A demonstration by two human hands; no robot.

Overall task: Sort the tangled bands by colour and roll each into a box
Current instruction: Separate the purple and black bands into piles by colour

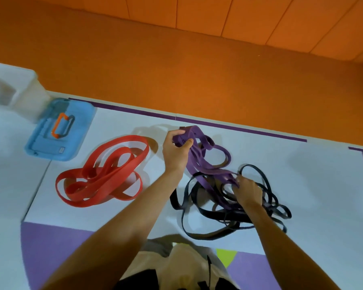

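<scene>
Two hands apart on the table (314,181): lower right, my right hand (248,190) pinches purple bands (199,162) amid black bands (174,199); red bands (111,175) lie left; centre, my left hand (176,151) clamps purple; blue lid (50,147) upper left.

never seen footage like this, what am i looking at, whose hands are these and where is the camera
There is no machine here: a person works with bare hands. The single picture comes from a camera worn on their head, looking down, so the arms reach in from the bottom. On the white mat lie red bands, already apart, and purple bands knotted with black bands. The left hand grips the purple bands' upper end; the right hand curls its fingers round their lower end, inside the black tangle. To the left lie a blue lid with an orange handle and a pale clear box.
</scene>
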